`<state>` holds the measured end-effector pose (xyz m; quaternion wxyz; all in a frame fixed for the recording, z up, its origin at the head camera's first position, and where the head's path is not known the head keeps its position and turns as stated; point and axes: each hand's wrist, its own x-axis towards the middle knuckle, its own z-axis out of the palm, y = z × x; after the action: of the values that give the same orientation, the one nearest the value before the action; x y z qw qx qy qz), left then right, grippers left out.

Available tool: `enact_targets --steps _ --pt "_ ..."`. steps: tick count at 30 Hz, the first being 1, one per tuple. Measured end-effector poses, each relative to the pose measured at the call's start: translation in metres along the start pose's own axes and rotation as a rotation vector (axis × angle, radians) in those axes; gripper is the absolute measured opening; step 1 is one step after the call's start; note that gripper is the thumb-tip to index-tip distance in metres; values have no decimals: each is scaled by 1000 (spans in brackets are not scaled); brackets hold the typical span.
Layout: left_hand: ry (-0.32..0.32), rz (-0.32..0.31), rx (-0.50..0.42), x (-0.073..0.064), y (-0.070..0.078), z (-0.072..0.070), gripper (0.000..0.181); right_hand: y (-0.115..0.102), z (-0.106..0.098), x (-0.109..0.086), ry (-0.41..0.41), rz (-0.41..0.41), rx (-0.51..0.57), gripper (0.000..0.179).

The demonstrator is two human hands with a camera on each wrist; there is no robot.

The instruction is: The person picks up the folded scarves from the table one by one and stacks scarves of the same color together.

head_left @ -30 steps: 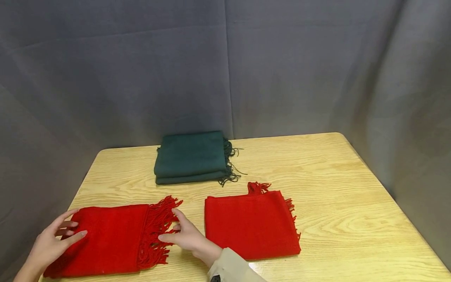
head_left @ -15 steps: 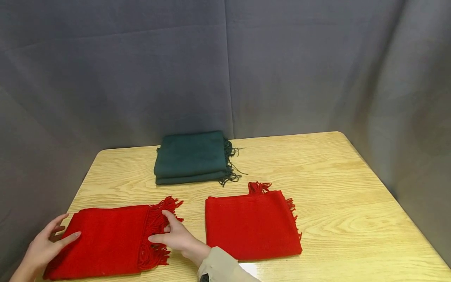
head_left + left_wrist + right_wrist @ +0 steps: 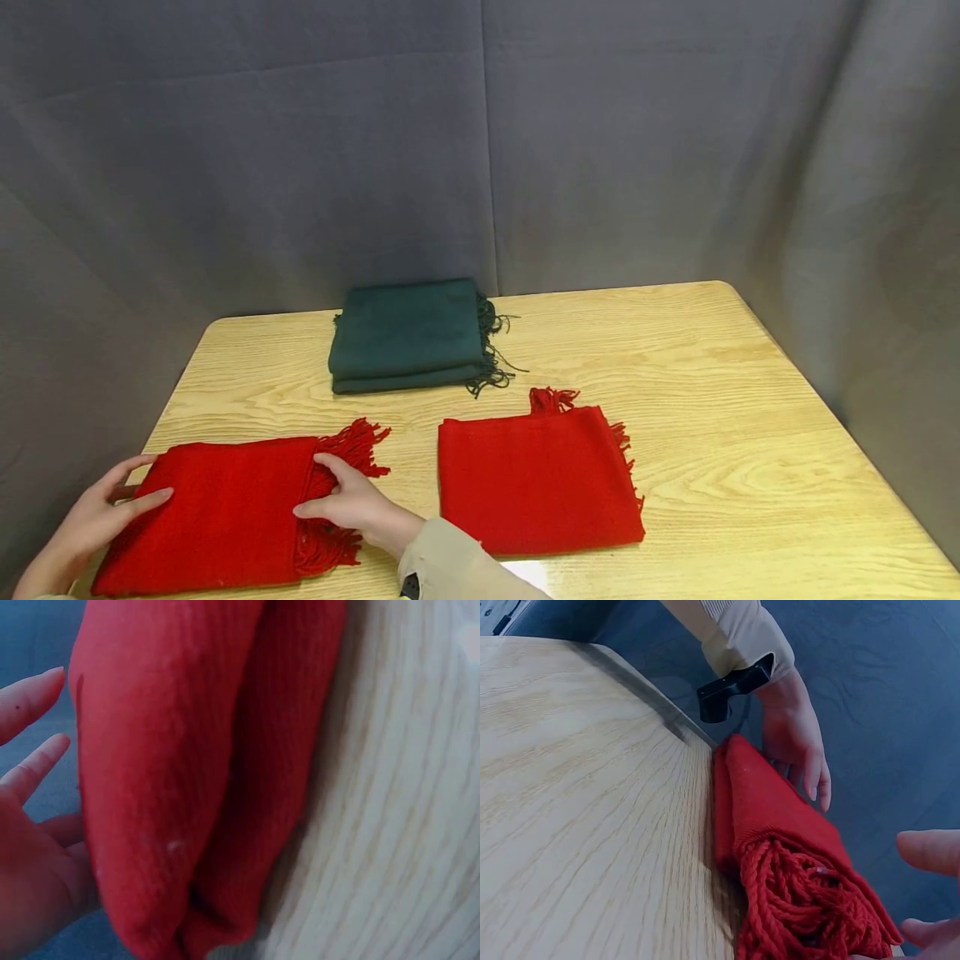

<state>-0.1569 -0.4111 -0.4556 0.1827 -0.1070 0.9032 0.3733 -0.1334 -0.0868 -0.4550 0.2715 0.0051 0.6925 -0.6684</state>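
Note:
A folded red scarf (image 3: 217,508) lies at the table's front left, its fringe (image 3: 360,446) pointing right. My left hand (image 3: 93,517) is at its left end, thumb over the top and fingers spread along the far corner. The left wrist view shows that hand (image 3: 37,862) with fingers apart beside the folded red layers (image 3: 157,780). My right hand (image 3: 352,504) reaches over the fringe, thumb and forefinger spread at the edge where the cloth ends; its other fingers are mostly hidden. Thick twisted tassels (image 3: 795,900) show in the right wrist view, beside that hand's fingertips (image 3: 930,851).
A second folded red scarf (image 3: 540,483) lies right of my right forearm. Farther back is a folded dark green scarf (image 3: 408,329) with fringe on its right. The wooden table (image 3: 735,417) extends to the right, and a grey curtain (image 3: 600,167) hangs behind it.
My right hand has moved left, from the outer fringe to the cloth's edge. My left hand has shifted slightly left and back at the scarf's end. The scarves have hardly moved.

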Motion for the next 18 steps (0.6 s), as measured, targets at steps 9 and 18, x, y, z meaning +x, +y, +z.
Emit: enact_targets --steps 9,18 --pt "-4 -24 -63 1 -6 3 83 -3 7 12 8 32 17 54" --pt "-50 -82 -177 -1 -6 5 78 -4 15 16 24 98 89 46"
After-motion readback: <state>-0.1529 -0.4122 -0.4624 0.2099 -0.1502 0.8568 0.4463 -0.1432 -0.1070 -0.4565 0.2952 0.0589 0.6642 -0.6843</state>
